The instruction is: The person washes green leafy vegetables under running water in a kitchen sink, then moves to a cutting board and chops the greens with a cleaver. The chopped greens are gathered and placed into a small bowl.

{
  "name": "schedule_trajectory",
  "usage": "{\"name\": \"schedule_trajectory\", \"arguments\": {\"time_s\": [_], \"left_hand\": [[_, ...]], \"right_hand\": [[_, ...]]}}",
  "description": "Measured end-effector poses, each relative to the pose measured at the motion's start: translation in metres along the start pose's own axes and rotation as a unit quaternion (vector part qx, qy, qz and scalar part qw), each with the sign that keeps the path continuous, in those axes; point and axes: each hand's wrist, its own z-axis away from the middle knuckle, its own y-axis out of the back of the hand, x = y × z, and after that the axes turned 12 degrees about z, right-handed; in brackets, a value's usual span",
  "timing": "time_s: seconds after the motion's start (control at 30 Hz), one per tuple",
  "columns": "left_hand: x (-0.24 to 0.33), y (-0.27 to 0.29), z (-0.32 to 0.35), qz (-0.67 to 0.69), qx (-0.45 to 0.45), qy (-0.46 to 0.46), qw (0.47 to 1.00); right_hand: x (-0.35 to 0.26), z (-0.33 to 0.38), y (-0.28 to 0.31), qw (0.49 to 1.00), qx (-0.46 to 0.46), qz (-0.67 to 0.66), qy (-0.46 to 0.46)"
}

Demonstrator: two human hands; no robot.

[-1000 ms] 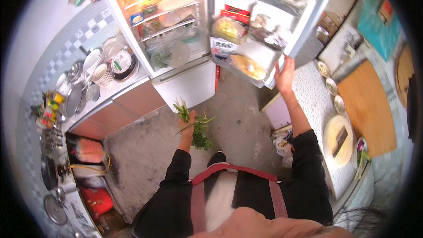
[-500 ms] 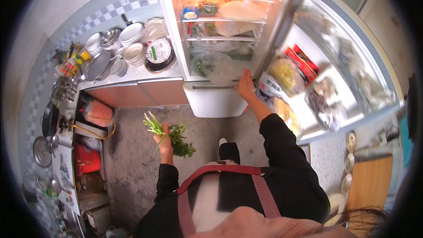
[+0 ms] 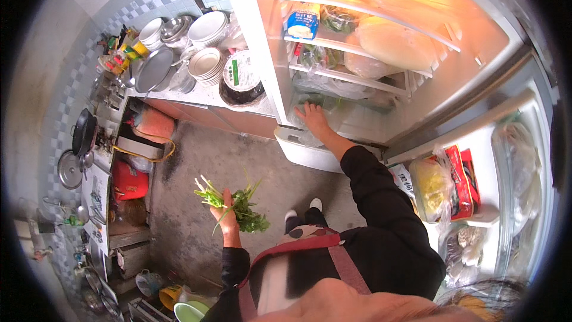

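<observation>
My left hand (image 3: 224,211) is closed round a bunch of leafy green herbs (image 3: 249,214), held over the floor. Pale stems stick out toward the far left, leaves toward the right. Inside the open fridge (image 3: 411,120), my right hand (image 3: 314,118) reaches to the lowest level with its fingers apart. Its fingertips are at a clear plastic bag (image 3: 336,110) with something green in it; whether they press on it I cannot tell. Above are shelves with a blue carton (image 3: 302,22), a large bagged pale item (image 3: 398,42) and bagged greens (image 3: 319,56).
The open fridge door (image 3: 485,203) on my right holds bagged food and a red packet (image 3: 462,182). Left of the fridge, a counter (image 3: 205,98) carries stacked bowls (image 3: 207,65), a grey pan (image 3: 154,70) and a round lidded container (image 3: 241,74). A red container (image 3: 129,180) stands under the left counter.
My right hand has gone from the fridge's front edge in to the bag at the bottom. My view has turned and moved closer to the fridge. The greens stay in my left hand.
</observation>
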Motion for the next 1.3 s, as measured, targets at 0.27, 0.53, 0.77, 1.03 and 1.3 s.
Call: {"name": "schedule_trajectory", "arguments": {"time_s": [0.27,0.53,0.77,1.03,1.3], "left_hand": [[-0.022,-0.010,-0.038,0.032,0.013,0.038,0.999],[-0.018,-0.047,-0.073,0.065,-0.063,0.048,0.995],[-0.013,-0.041,-0.074,0.038,-0.071,0.053,0.995],[-0.013,0.000,-0.075,-0.006,-0.030,0.022,0.999],[-0.027,-0.014,-0.074,0.026,-0.031,0.059,0.997]], "right_hand": [[0.045,0.056,0.010,0.854,-0.154,-0.345,-0.358],[0.122,0.126,0.018,0.895,0.236,-0.158,-0.343],[0.169,-0.020,-0.001,0.669,0.211,-0.397,-0.591],[0.241,-0.081,-0.041,0.613,0.222,-0.474,-0.592],[0.235,-0.053,-0.052,0.601,0.221,-0.501,-0.582]]}}
